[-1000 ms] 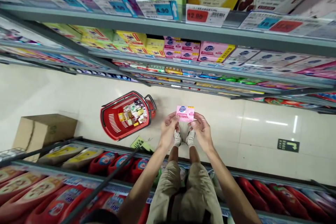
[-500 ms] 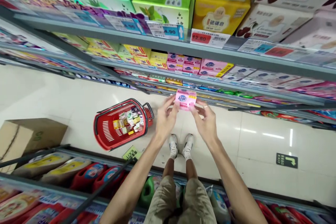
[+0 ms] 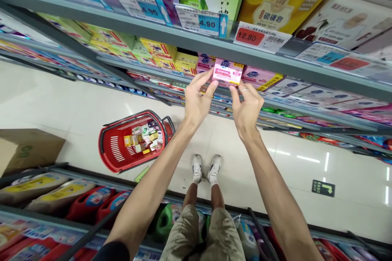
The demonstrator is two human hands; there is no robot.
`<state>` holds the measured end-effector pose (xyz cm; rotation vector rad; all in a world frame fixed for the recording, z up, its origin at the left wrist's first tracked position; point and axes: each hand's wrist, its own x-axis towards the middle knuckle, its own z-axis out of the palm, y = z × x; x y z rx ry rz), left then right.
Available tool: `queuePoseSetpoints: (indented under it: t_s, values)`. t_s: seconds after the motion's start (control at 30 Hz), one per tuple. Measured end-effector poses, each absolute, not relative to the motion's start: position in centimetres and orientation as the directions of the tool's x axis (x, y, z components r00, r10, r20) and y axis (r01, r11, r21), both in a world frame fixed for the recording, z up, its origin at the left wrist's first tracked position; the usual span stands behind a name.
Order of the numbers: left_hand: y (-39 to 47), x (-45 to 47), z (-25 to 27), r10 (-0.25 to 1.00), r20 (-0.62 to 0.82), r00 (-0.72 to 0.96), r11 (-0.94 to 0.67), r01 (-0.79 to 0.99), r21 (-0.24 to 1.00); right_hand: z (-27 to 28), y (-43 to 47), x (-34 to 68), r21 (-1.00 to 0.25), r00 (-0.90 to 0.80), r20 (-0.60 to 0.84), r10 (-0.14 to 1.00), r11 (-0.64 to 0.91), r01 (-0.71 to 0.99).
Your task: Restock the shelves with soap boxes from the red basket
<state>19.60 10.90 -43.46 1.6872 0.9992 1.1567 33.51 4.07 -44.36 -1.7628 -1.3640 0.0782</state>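
A pink soap box (image 3: 227, 72) with a blue logo and a yellow strip is pinched between my two hands at the front of the second shelf. My left hand (image 3: 198, 97) grips its left end with thumb and fingers. My right hand (image 3: 247, 105), a ring on one finger, holds the lower right corner. Matching pink boxes (image 3: 257, 76) stand on the shelf just behind and to the right. Left of them sit yellow boxes (image 3: 186, 63). Whether the held box touches the shelf, I cannot tell.
A red shopping basket (image 3: 114, 147) holding several small boxes stands on the floor to the left. Past it is a cardboard carton (image 3: 33, 147). Above the hands runs an upper shelf edge (image 3: 208, 45) with price tags. Detergent bottles (image 3: 92, 200) line the shelf behind me.
Both hands have carried the pink soap box up and forward, from over the floor to the shelf front. The view has shifted closer to the shelves.
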Motion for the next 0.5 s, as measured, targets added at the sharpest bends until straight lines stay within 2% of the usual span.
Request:
queuePoseSetpoints:
  t_s: [0.23, 0.5]
  values:
    - [14.0, 20.7, -45.3, 0.906, 0.309, 0.289, -0.352, 0.111, 0.929, -45.2, 5.6, 34.1, -0.615, 0.41, 0.438, 0.8, -0.066, 0.786]
    - [15.2, 21.4, -46.9, 0.921, 0.316, 0.229, -0.356, 0.158, 0.921, -45.3, 6.3, 35.1, -0.587, 0.429, 0.471, 0.77, -0.09, 0.805]
